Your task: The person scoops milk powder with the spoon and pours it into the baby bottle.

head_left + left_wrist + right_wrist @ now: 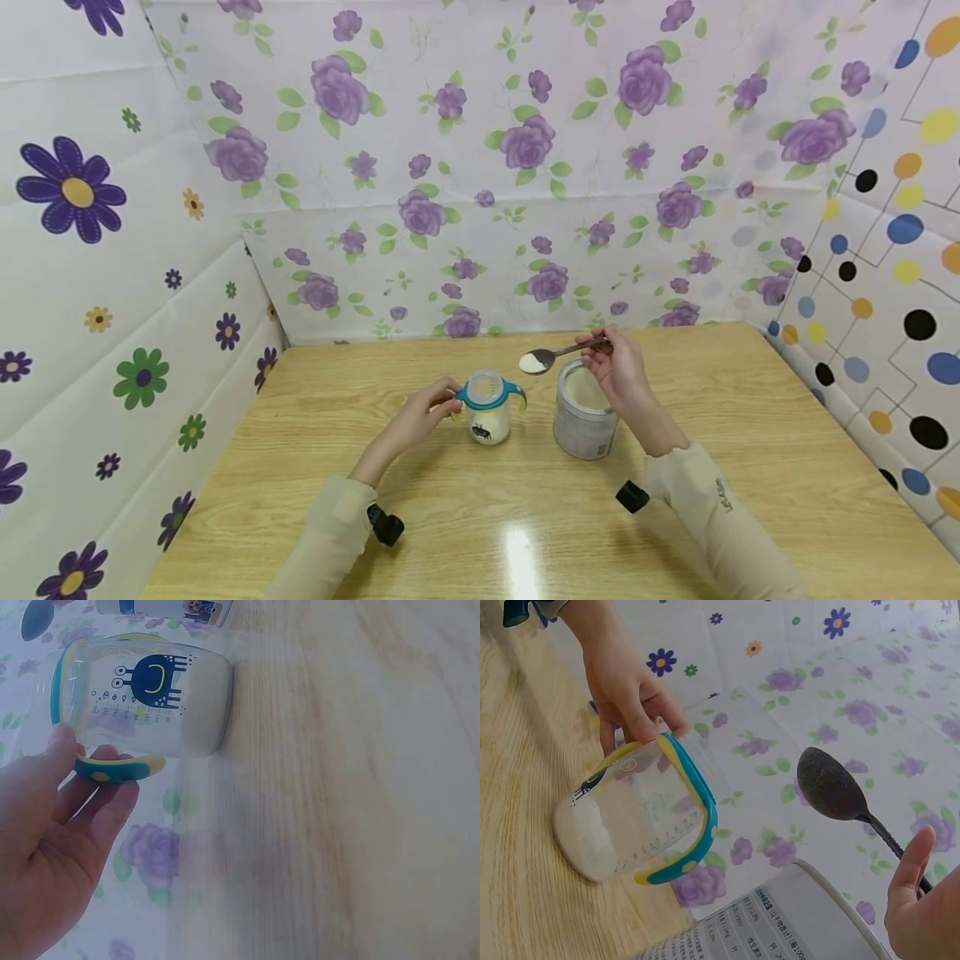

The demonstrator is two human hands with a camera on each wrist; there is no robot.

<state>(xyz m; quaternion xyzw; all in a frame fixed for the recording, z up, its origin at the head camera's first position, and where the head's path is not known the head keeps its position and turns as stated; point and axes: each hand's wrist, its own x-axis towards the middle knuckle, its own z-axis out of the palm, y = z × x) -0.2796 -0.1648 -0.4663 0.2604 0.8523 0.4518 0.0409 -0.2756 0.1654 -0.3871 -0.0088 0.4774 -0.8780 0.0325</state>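
Holds a dark spoon bearing white powder in the air between handled baby bottle and tin.

Pinches the spoon near the handle's end in the right grip, above the tin; points the bowl leftward toward the bottle, hollow side up, with the long axis running crosswise and sloping slightly up to the right. Pinches the bottle's left handle in the left grip, with the bottle upright on the wood-grain table, long axis vertical, beside the open-topped tin.
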